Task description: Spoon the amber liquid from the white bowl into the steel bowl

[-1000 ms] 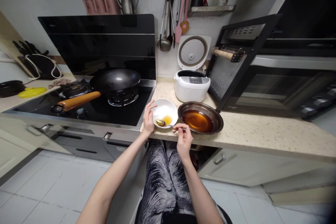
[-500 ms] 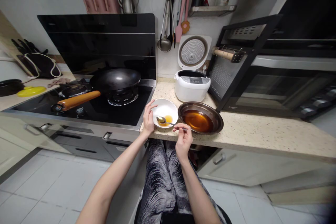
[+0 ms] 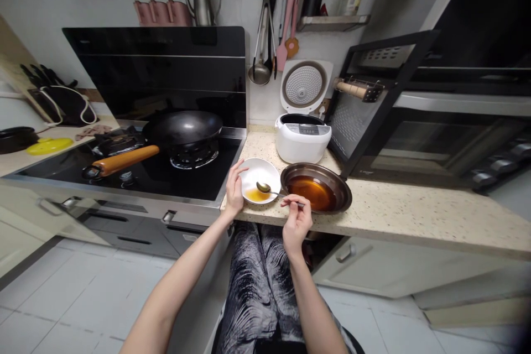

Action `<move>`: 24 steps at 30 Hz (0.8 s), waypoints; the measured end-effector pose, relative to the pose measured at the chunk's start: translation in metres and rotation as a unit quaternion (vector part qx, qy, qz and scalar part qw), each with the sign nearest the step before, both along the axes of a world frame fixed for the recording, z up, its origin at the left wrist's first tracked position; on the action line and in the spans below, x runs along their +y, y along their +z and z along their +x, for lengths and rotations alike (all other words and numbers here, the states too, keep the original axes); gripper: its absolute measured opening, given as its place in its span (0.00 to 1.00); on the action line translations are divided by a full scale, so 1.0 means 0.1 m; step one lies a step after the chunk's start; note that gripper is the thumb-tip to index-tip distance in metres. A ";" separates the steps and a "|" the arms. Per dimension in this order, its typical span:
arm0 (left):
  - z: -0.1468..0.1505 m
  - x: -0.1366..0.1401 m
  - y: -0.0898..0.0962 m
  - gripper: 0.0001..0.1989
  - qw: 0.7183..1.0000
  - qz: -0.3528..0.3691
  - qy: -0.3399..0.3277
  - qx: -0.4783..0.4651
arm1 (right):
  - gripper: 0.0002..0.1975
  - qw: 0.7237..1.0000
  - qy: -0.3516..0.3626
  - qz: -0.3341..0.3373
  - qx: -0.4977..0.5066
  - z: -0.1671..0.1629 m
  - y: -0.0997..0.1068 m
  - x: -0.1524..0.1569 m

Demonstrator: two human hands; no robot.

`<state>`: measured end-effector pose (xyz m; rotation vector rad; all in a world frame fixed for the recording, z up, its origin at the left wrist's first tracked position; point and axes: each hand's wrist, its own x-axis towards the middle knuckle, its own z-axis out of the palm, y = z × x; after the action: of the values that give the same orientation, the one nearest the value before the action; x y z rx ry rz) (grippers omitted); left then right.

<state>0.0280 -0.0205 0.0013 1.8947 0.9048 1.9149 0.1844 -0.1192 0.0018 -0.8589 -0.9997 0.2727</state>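
Note:
My left hand (image 3: 234, 188) grips the left side of a white bowl (image 3: 260, 170), its fingers at the rim. Some yellow-orange liquid (image 3: 255, 195) lies in the bottom of that bowl. Between the fingers of my right hand (image 3: 297, 221) is the handle of a metal spoon (image 3: 263, 187), whose head hangs over the white bowl. Just right of the bowl stands a dark brown pan (image 3: 345, 194) with amber liquid in it, partly behind my right hand.
Behind the pan is a white rice cooker (image 3: 302, 146) with its lid up. A wok (image 3: 186, 127) rests on the stove to the left, its wooden handle (image 3: 126, 159) pointing forward. An oven (image 3: 448, 144) stands at the right, and utensils (image 3: 260, 73) hang on the wall.
The spoon has moved a little to the right over the white bowl, together with my right hand. My left hand stays at the bowl. The view has tipped slightly upward.

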 end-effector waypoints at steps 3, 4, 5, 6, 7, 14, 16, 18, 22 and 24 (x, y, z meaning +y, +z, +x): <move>0.00 0.00 0.00 0.20 1.000 -0.001 0.003 0.002 | 0.10 1.000 -0.006 -0.002 -0.004 0.00 0.01 0.00; 0.00 0.00 0.01 0.20 1.000 -0.002 0.004 0.002 | 0.10 1.000 -0.007 -0.002 -0.005 -0.01 0.02 0.00; 0.00 -0.01 0.01 0.20 1.000 -0.003 0.005 0.002 | 0.10 1.000 -0.007 -0.002 -0.006 -0.01 0.02 0.00; 0.00 -0.01 0.02 0.20 1.000 -0.004 0.006 0.003 | 0.10 1.000 -0.008 -0.001 -0.006 -0.01 0.02 0.00; 0.00 -0.01 0.02 0.20 1.000 -0.004 0.006 0.003 | 0.10 1.000 -0.008 -0.001 -0.007 -0.01 0.03 0.00; 0.00 -0.01 0.02 0.21 1.000 -0.002 0.005 0.005 | 0.10 1.000 -0.012 -0.001 -0.009 -0.01 0.05 0.00; 0.00 -0.01 0.02 0.21 1.000 -0.002 0.005 0.005 | 0.10 1.000 -0.013 -0.001 -0.007 0.00 0.06 0.00; 0.00 -0.02 0.03 0.21 1.000 -0.002 0.004 0.005 | 0.10 1.000 -0.013 0.002 -0.002 0.01 0.08 0.00; 0.00 -0.02 0.04 0.21 1.000 -0.002 0.004 0.001 | 0.09 1.000 -0.014 0.009 0.015 0.05 0.11 0.00; 0.01 -0.02 0.04 0.21 1.000 -0.003 0.004 -0.001 | 0.09 0.999 -0.022 0.015 0.024 0.07 0.14 0.00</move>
<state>0.0286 -0.0225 0.0051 1.8874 0.9175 1.9164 0.1915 -0.1191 0.0155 -0.8422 -0.9374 0.2394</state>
